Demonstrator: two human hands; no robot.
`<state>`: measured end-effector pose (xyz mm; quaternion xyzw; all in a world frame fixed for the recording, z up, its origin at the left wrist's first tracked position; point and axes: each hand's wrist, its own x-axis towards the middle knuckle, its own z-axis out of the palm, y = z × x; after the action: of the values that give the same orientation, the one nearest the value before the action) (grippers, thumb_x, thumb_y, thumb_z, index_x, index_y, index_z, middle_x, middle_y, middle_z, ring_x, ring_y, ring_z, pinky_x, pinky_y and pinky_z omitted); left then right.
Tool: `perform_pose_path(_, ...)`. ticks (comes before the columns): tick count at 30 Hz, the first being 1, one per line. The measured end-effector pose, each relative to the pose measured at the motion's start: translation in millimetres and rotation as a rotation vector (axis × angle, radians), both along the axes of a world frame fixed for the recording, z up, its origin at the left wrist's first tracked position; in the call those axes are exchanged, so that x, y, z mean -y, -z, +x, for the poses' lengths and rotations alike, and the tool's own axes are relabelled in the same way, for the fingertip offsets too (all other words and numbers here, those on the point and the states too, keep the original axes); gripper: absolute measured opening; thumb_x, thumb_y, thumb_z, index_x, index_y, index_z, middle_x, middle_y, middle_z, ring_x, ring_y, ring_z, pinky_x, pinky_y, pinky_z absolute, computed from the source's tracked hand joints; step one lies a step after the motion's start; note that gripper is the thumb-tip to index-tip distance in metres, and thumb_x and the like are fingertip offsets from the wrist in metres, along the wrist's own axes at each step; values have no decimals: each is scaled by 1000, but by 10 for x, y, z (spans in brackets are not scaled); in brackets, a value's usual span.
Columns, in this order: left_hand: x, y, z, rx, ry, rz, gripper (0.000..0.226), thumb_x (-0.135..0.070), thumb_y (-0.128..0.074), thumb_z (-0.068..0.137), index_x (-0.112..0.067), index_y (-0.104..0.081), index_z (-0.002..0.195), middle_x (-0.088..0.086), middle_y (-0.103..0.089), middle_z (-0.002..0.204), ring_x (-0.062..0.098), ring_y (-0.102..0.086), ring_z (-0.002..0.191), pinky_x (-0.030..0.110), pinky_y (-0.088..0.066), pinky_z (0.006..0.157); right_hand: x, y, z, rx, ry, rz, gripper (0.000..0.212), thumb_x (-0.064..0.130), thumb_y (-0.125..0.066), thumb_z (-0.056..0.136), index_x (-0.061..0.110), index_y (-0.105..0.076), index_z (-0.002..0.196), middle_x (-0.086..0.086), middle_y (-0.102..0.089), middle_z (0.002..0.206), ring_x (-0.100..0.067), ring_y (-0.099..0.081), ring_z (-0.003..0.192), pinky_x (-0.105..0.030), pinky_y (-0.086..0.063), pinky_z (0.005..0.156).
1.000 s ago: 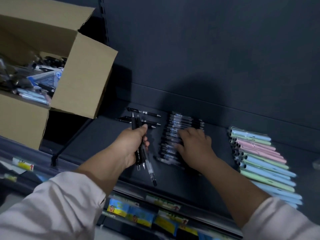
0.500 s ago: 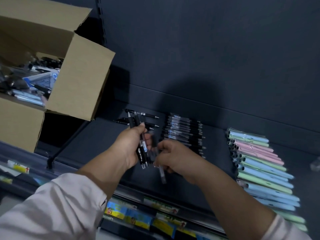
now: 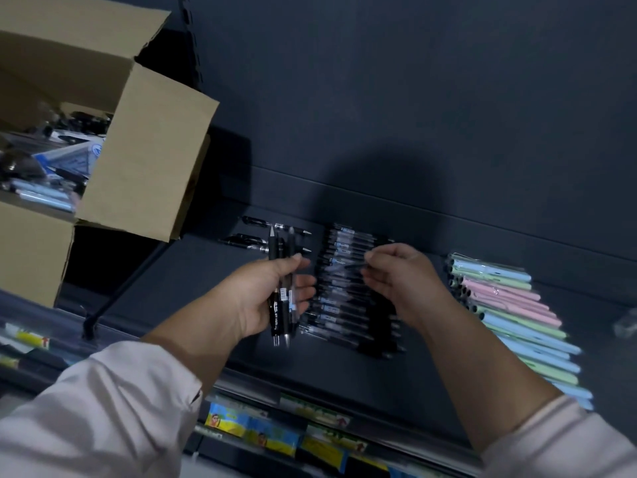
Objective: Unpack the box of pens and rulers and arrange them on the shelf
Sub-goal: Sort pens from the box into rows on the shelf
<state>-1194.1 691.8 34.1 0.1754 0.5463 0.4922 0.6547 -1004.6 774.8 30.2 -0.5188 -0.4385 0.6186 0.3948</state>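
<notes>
The single pen (image 3: 348,266) has left the bundle. Half a second ago the right hand was up against the left hand's fistful. Now the right hand (image 3: 403,281) has drawn off toward three o'clock and hangs over the row of clear-barrelled pens (image 3: 344,308) laid on the shelf (image 3: 165,298). Its thumb and forefinger are pinched on one end of that pen and the other fingers are loosely curled. The pen lies roughly level, pointing toward nine o'clock, and is blurred; I cannot tell whether it touches the row beneath.

The left hand (image 3: 255,298) has barely shifted. It is wrapped around the bundle of black pens (image 3: 275,312), which stands nearly upright, with one end at twelve o'clock and the other poking out below the palm at six.

Behind the bundle, a few loose black pens (image 3: 248,240) lie at the back of the shelf. At three o'clock from the row, well apart, the pastel pens (image 3: 510,305) lie fanned in blue, green and pink. The open cardboard box (image 3: 148,160) sits at ten o'clock with stationery inside. Coloured labels (image 3: 255,429) show on the shelf below.
</notes>
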Motion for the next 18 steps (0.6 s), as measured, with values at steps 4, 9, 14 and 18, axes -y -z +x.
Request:
perform_pose_path(4,4,-19,9,67,115,-18,18,-23,-57,93,-11,-68,100,7,-72,77,19,-71,67,34,-59,61,-98,98,93,251,67,121,13,6,-69,83,16,-61,82,-5,-65,86,-20,-65,81,-28,-54,69)
perform_pose_path(9,-1,-42,29,56,236,-4,21,-25,-56,92,-11,-69,102,7,-72,80,22,-71,72,35,-58,61,-57,71,131,749,39,418,8,20,-65,86,25,-60,83,8,-62,82,-13,-59,77,-22,-42,65)
perform_pose_path(14,-21,-68,62,-3,349,-15,21,-26,-56,91,-13,-71,101,6,-72,81,20,-70,70,29,-56,58,127,-249,-182,264,-284,373,4,32,-63,90,33,-66,92,17,-65,80,6,-60,66,-12,-46,61)
perform_pose_path(18,-6,-84,87,-59,385,-23,26,-27,-54,93,-11,-70,105,10,-73,93,22,-71,79,31,-59,65,141,-315,-250,113,-375,229,16,3,-59,90,19,-64,87,5,-60,70,-7,-57,60,-21,-48,58)
